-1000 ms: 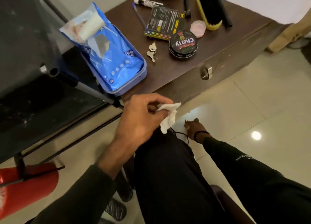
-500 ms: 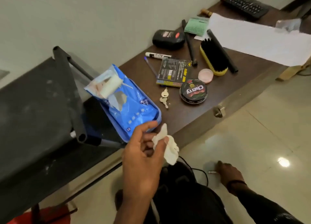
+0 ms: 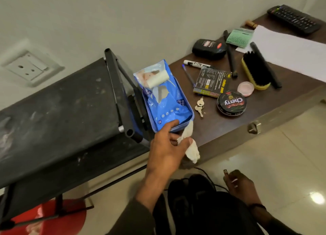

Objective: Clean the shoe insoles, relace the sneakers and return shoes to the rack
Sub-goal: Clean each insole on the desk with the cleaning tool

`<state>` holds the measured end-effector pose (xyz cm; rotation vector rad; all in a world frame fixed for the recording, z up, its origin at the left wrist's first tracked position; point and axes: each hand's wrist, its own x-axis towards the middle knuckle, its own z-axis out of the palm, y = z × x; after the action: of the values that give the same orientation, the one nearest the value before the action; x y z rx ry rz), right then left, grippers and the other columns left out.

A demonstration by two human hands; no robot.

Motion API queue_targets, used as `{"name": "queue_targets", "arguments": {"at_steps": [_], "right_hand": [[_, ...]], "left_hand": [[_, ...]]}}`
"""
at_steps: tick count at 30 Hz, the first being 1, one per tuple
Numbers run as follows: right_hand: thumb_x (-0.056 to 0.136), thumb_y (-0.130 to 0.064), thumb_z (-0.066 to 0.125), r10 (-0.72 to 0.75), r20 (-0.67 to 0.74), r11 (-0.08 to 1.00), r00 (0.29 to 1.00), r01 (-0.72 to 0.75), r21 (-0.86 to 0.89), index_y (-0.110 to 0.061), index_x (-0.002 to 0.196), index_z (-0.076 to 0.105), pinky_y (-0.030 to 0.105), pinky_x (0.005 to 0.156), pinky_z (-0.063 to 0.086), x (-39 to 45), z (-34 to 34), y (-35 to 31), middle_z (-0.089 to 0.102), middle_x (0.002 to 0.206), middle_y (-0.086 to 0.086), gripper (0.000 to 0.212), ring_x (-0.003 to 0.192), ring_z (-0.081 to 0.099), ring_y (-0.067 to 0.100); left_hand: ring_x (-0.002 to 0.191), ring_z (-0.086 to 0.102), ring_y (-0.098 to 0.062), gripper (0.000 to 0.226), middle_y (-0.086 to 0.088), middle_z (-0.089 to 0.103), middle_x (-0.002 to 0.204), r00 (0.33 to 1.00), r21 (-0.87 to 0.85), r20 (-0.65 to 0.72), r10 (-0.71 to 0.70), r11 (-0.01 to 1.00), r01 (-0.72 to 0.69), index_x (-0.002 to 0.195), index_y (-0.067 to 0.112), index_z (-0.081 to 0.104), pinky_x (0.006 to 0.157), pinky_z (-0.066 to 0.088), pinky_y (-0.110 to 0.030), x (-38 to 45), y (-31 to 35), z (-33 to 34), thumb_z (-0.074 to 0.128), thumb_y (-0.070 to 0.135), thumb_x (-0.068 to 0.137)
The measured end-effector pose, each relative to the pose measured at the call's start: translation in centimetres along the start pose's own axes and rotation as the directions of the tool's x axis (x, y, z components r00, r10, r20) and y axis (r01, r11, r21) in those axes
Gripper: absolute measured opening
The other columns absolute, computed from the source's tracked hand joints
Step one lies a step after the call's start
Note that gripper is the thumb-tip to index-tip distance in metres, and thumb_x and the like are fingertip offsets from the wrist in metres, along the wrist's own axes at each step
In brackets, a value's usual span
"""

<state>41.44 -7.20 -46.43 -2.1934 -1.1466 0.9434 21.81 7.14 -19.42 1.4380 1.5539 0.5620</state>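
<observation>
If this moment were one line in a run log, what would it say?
left hand: pinches used wipe, by wipes pack | right hand: low beside black shoe, grip unclear

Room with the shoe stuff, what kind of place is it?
Probably a room at home, set up for shoe care: a polish tin and shoe brush on a wooden table, a TV remote, and a wall socket.

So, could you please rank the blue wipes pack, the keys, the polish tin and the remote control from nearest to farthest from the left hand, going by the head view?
1. Blue wipes pack: just beyond the left hand, in its tray.
2. Keys: on the table, to the right.
3. Polish tin: right of the keys.
4. Remote control: far right corner.
</observation>
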Motion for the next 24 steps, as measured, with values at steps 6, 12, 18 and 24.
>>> {"name": "queue_targets", "arguments": {"at_steps": [6, 12, 18, 24], "right_hand": [[0.087, -0.025, 0.072, -0.535, -0.412, 0.817, 0.738, 0.576, -0.029, -0.016, 0.092, 0.064, 0.019, 0.060, 0.046, -2.0, -11.1, -13.3, 0.063, 0.078, -0.008, 0.013, 0.062, 0.060, 0.007], [0.093, -0.047, 0.060, -0.554, -0.274, 0.796, 0.786, 0.404, -0.452, -0.023, 0.088, 0.058, 0.029, 0.054, 0.045, 0.3, -15.5, -24.5, 0.058, 0.065, -0.003, 0.025, 0.059, 0.058, 0.024], [0.095, -0.047, 0.057, -0.366, -0.211, 0.810, 0.907, 0.198, -0.552, -0.017, 0.106, 0.062, 0.043, 0.079, 0.050, 1.0, -14.7, -28.6, 0.069, 0.105, 0.014, 0.033, 0.099, 0.064, 0.038], [0.088, -0.043, 0.072, -0.545, -0.009, 0.827, 0.838, 0.536, -0.169, -0.019, 0.093, 0.075, 0.029, 0.068, 0.052, -4.7, -15.5, -31.0, 0.074, 0.080, -0.002, 0.025, 0.074, 0.070, 0.013]], "left_hand": [[0.096, 0.073, -0.012, 0.066, 0.002, 0.075, 0.104, 0.998, -0.081, 0.016, -0.057, 0.995, 0.058, 0.139, 0.040, 0.051, 0.088, 0.060, -0.044, 0.6, 1.6, 0.2, 0.083, 0.029, 0.083], [0.095, 0.075, -0.017, 0.037, -0.006, 0.078, 0.101, 0.989, -0.512, 0.082, -0.121, 0.847, 0.146, 0.125, 0.018, 0.062, 0.088, 0.060, -0.036, -5.8, 4.0, -0.5, 0.071, 0.004, 0.092], [0.108, 0.071, -0.028, 0.043, -0.017, 0.075, 0.112, 0.971, -0.766, 0.183, -0.156, 0.597, 0.240, 0.125, 0.007, 0.061, 0.100, 0.055, -0.036, -13.3, 3.2, -4.7, 0.067, -0.010, 0.086], [0.092, 0.073, -0.023, 0.032, -0.015, 0.077, 0.103, 0.980, -0.768, 0.002, -0.199, 0.627, 0.129, 0.120, 0.005, 0.066, 0.085, 0.059, -0.030, -19.5, 0.8, -9.5, 0.070, -0.001, 0.089]]}}
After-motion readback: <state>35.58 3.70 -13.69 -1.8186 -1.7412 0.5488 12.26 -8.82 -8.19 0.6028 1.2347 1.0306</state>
